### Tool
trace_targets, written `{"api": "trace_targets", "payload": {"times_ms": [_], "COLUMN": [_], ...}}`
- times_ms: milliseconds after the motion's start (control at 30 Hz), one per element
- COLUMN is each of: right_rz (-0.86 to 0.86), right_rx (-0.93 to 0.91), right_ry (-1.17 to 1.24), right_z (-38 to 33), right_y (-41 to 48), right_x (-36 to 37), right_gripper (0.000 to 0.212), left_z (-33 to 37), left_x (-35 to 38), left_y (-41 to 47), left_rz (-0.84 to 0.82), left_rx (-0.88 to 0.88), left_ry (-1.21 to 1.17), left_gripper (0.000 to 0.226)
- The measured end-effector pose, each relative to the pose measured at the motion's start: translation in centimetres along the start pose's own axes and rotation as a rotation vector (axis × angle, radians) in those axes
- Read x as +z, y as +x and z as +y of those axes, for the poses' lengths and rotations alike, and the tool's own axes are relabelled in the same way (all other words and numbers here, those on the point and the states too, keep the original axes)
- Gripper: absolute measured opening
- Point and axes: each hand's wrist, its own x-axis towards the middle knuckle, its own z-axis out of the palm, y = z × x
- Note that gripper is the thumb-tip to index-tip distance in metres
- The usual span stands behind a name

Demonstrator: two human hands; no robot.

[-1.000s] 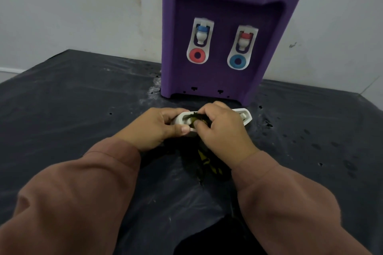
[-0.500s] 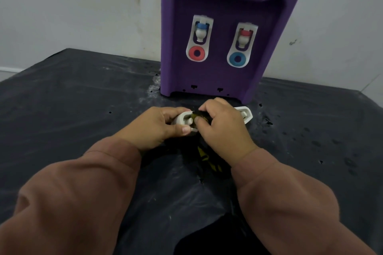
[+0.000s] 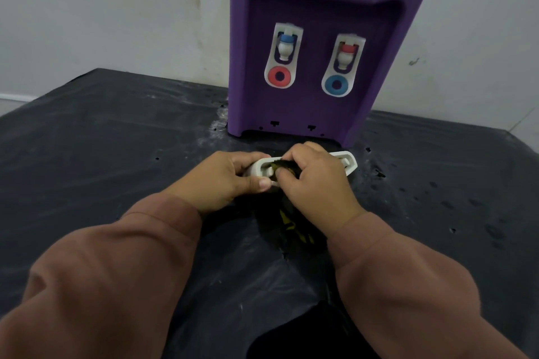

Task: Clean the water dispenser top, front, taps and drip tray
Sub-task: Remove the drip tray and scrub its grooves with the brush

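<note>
Held the tray point(image 3: 347, 161) off the dispenser point(image 3: 309, 46), low over the tabletop point(image 3: 102, 131), left hand point(image 3: 224, 181) clamped round its left end to steady it, presumably against the rubbing. Pinched the cloth point(image 3: 281, 165) in right hand point(image 3: 316, 181) fingers point(image 3: 287, 176), pressed into the tray. Lay long axis left-right, far end poking out right of those fingers, open face up.

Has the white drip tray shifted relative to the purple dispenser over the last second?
No. The drip tray lies just in front of the dispenser base as before, gripped by the left hand; right hand presses the cloth in.
</note>
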Motion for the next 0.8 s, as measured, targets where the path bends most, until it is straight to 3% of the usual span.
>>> {"api": "trace_targets", "payload": {"times_ms": [167, 267, 433, 667, 800], "right_rz": [0.182, 0.251, 0.134, -0.022, 0.031], "right_rx": [0.007, 0.057, -0.032, -0.135, -0.117], "right_ry": [-0.086, 0.036, 0.229, 0.106, 0.043], "right_z": [1.4, 2.2, 1.2, 0.2, 0.1], "right_y": [0.4, 0.4, -0.2, -0.5, -0.2], "right_x": [-0.8, -1.8, -1.6, 0.4, 0.2], "right_gripper": [0.006, 0.006, 0.016, 0.021, 0.015], "left_z": [0.0, 0.0, -0.1, 0.0, 0.0], "left_x": [-0.2, -0.5, -0.4, 0.0, 0.3], "left_y": [-0.1, -0.1, 0.0, -0.2, -0.1], "left_rz": [0.017, 0.02, 0.02, 0.016, 0.006], "left_rx": [-0.007, -0.012, -0.023, -0.013, -0.004], "left_ry": [0.033, 0.038, 0.023, -0.06, -0.061], "left_gripper": [0.033, 0.033, 0.036, 0.04, 0.034]}}
